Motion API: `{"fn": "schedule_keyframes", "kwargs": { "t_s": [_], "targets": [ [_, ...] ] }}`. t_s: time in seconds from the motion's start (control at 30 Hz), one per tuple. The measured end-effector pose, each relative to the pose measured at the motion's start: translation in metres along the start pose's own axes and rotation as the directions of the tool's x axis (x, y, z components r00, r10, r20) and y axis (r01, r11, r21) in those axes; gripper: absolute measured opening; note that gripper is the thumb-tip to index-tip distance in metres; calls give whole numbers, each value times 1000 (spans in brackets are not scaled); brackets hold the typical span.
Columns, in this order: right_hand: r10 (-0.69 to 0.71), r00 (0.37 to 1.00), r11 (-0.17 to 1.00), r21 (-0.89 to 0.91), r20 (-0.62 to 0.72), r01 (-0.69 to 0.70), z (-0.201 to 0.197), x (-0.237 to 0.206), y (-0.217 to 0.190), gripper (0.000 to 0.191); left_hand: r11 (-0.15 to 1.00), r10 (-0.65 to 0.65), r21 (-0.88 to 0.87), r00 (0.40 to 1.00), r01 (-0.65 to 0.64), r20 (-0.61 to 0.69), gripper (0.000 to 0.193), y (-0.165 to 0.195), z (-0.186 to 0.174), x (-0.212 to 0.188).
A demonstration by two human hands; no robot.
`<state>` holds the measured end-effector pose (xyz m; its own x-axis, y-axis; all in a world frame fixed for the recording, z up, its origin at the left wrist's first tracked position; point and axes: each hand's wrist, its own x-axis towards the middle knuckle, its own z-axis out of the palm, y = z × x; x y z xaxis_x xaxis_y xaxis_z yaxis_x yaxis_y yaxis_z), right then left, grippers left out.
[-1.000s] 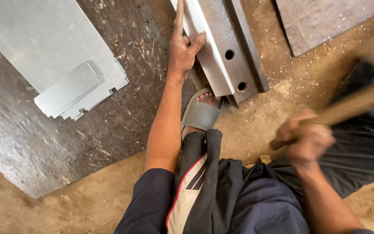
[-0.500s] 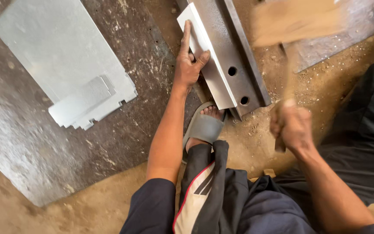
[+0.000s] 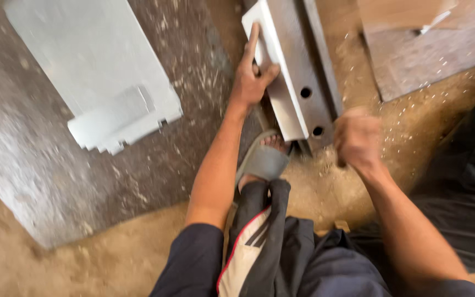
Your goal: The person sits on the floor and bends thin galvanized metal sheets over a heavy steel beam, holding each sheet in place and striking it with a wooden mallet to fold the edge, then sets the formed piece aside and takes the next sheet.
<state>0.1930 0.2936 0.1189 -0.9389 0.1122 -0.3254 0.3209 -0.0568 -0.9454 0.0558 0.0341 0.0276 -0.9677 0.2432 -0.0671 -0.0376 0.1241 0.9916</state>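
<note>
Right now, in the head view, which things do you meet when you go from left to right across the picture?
Dark metal plate → light metal sheet → left hand pressing on the angled steel bar → right hand, blurred → brown board.

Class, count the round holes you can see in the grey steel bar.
2: one hole beside the left hand, another hole at the bar end. Others may be hidden.
</note>
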Motion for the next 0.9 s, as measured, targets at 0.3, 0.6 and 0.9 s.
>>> {"fn": "schedule_keyframes", "kwargs": {
  "t_s": [0.3, 0.6, 0.9],
  "targets": [
    [-107, 994, 994, 6, 12, 107, 5, 34, 19, 52, 975, -223, 23, 975, 223, 6, 103, 17, -1, -2],
    [4, 1000, 1000, -12, 13, -3, 16, 55, 2, 49, 986, -163, -24, 986, 163, 24, 103, 5, -6, 8],
    [180, 981, 984, -10, 76, -179, 24, 85, -7, 35, 996, -92, 24, 995, 91, 32, 98, -1, -10, 7]
  ]
}}
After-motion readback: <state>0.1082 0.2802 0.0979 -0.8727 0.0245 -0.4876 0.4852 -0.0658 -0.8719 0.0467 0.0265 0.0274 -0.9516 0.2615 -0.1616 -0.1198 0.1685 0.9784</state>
